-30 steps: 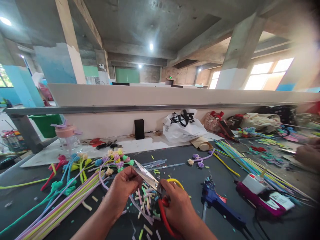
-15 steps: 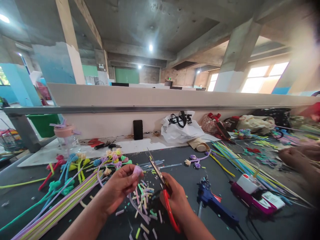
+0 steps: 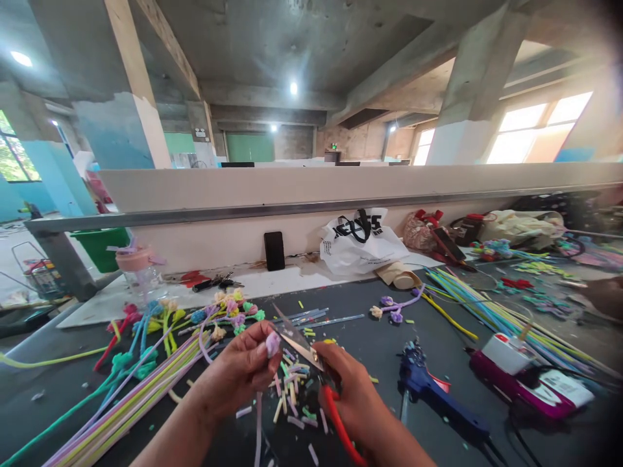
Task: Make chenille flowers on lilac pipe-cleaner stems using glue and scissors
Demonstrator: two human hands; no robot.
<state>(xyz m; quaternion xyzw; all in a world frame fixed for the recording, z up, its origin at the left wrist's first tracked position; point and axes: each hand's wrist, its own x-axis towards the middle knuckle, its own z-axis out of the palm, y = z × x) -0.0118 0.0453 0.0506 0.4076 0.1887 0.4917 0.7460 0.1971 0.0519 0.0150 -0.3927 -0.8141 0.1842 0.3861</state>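
Note:
Between the thumb and fingers of my left hand (image 3: pixel 243 363) is a small light purple fuzzy piece (image 3: pixel 272 344); a purple strip hangs down below that hand. My right hand (image 3: pixel 348 383) is wrapped round red-handled scissors (image 3: pixel 338 421). Their blades are apart and point up and left, close beside the purple piece. Under and between both hands, short cut bits (image 3: pixel 292 383) in several colours lie scattered on the dark table. Fuzzy coloured flowers (image 3: pixel 233 311) and a bundle of long stems (image 3: pixel 126 402) lie to the left.
A blue glue gun (image 3: pixel 438 395) and a purple power strip (image 3: pixel 520 383) lie at the right. Behind stand a phone (image 3: pixel 274 251), a white bag (image 3: pixel 357 243) and a lidded jar (image 3: pixel 139 269). Another person's hand (image 3: pixel 603 295) shows at the right edge.
The scissors have tilted further left, bringing their blades up to the purple piece. The view has shifted a little, and the other person's hand has moved towards the right edge.

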